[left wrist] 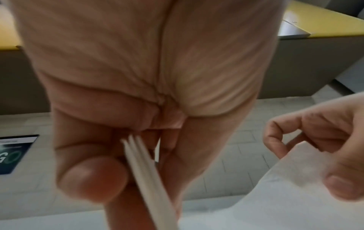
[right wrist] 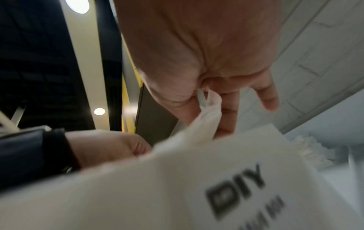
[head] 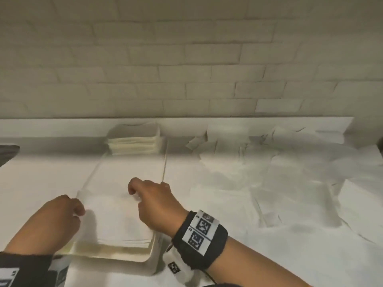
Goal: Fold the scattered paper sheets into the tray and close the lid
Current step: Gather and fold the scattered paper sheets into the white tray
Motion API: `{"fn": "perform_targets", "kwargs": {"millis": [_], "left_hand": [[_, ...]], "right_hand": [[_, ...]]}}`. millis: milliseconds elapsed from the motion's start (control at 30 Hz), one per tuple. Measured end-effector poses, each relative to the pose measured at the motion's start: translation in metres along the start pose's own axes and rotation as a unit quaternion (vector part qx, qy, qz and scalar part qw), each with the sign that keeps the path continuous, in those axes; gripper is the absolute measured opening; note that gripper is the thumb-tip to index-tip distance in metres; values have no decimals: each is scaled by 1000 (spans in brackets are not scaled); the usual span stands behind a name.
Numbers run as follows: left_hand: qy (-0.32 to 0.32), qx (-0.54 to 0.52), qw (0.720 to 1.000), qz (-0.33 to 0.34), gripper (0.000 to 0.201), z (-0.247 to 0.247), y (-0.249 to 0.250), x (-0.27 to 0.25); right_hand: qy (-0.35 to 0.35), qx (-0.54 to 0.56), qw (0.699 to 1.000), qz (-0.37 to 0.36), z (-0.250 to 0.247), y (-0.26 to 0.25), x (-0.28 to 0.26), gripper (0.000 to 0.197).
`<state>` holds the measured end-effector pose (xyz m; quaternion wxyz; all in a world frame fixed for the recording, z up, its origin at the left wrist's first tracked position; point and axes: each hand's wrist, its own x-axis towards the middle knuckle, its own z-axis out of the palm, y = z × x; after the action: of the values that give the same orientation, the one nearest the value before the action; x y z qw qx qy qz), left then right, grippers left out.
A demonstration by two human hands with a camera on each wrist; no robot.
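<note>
A folded white paper sheet lies on top of the near stack in the clear tray. My left hand pinches its left edge; the left wrist view shows the layered paper edges held between thumb and fingers. My right hand pinches the sheet's far right corner, and the paper shows bunched between its fingers in the right wrist view. A second stack of folded sheets fills the tray's far end. Scattered sheets cover the table to the right. I see no lid that I can tell apart.
A white brick wall with a low ledge runs behind the table. A white surface printed "DIY" shows under my right wrist. A dark object sits at the far left edge. Bare white tabletop lies left of the tray.
</note>
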<state>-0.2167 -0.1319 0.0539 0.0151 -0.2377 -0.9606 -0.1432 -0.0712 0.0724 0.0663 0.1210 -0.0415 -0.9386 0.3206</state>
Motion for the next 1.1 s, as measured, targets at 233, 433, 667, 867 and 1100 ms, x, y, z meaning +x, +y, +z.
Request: {"fn": "perform_targets", "kwargs": {"millis": [233, 433, 667, 867, 1100], "left_hand": [[-117, 103, 987, -35, 22, 61, -54, 19], [-140, 80, 987, -7, 21, 53, -24, 0], [-136, 52, 987, 61, 29, 28, 18, -26], [-143, 172, 971, 85, 38, 16, 30, -23], [-63, 150, 983, 79, 36, 37, 22, -20]], "right_hand": [[-95, -154, 983, 7, 15, -2, -12, 37], [-128, -200, 971, 28, 11, 0, -12, 42], [-132, -184, 973, 43, 8, 15, -12, 34], [49, -14, 998, 42, -58, 53, -34, 32], [-275, -250, 899, 232, -65, 118, -69, 65]]}}
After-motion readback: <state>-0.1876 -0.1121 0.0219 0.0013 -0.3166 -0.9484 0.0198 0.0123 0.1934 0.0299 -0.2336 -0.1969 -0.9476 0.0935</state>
